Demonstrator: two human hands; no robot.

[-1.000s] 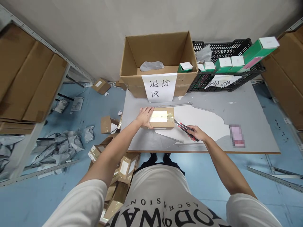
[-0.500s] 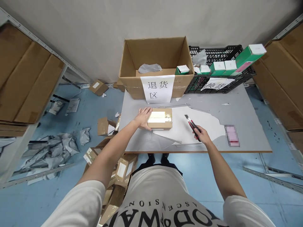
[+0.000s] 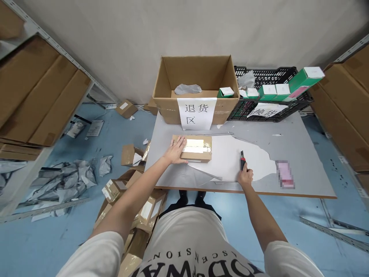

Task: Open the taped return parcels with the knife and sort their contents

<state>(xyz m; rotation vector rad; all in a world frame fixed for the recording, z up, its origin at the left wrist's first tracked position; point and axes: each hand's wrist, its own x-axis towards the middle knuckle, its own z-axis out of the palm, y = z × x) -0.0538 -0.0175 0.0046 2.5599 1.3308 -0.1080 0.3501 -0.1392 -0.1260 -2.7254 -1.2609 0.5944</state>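
Observation:
On the grey table lies a small taped cardboard box (image 3: 197, 148) with a white label on top. My left hand (image 3: 175, 151) holds its left end, fingers laid over the top and thumb along the front side. To the right, my right hand (image 3: 245, 176) is closed around a utility knife (image 3: 242, 161) with a red and black handle. The knife points away from me, its dark blade over a white sheet (image 3: 256, 159) on the table and apart from the box.
A large open carton (image 3: 170, 109) with a paper sign stands at the table's back. Beside it is a black crate (image 3: 266, 73) holding green-and-white boxes. A pink, blurred item (image 3: 285, 174) lies at right. Cardboard boxes (image 3: 150, 207) pile up on the floor at left, near grey plastic bags (image 3: 72, 181).
My right hand has turned the knife from pointing up-left to pointing nearly straight away from me. My left hand stays on the box. The whole view has shifted slightly.

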